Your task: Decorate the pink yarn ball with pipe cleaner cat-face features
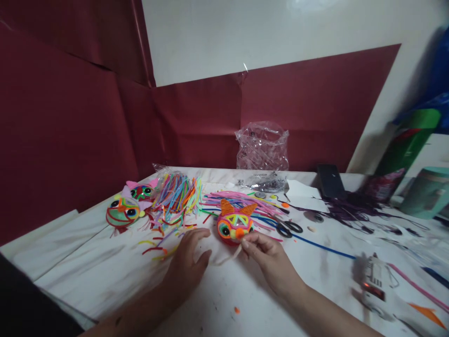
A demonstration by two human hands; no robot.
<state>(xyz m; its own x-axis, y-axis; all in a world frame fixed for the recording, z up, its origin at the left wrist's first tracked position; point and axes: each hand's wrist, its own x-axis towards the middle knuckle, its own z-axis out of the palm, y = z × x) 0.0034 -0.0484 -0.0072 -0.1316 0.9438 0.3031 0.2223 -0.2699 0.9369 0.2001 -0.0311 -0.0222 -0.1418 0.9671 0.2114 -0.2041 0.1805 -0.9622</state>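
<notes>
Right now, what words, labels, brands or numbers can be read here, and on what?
No text reads clearly.
Dark print on the table cover: too small to read.
Label on the glue gun: blurred.
Green box: print blurred.
The pipe cleaner in the right hand bears none.

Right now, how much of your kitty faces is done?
Two pink-eared pipe-cleaner faces at left look finished. The right hand pinches a pale pipe cleaner at the third, orange-eared red face. Probably left: fixing it on; loose coloured pipe cleaners lie unused.
</notes>
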